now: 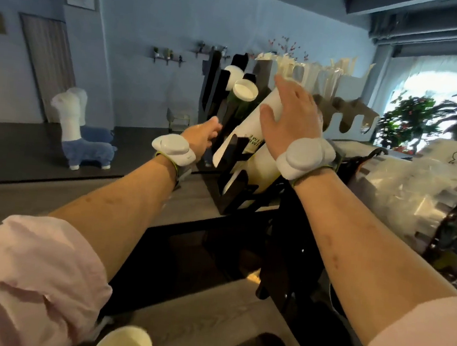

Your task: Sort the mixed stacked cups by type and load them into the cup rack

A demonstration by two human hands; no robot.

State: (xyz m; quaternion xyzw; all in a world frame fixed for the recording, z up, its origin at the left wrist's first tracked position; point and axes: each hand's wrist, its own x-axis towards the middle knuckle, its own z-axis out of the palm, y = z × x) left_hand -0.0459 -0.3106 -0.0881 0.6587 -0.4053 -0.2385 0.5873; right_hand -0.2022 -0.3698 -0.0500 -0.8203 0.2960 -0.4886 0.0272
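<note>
– On the bench point(28, 209), where are the cups?
– A long stack of white cups point(242, 129) leans in the black cup rack point(236, 198). The right hand point(291, 114) lies flat on it, grip apart, fingers straight.
– And the left hand point(201, 136)?
– It is by the rack's left side. Its fingers curl a bit. I cannot tell if its grip holds anything.

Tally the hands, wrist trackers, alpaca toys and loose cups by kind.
Hands: 2
Wrist trackers: 2
Alpaca toys: 2
Loose cup: 1
Total: 7
</note>
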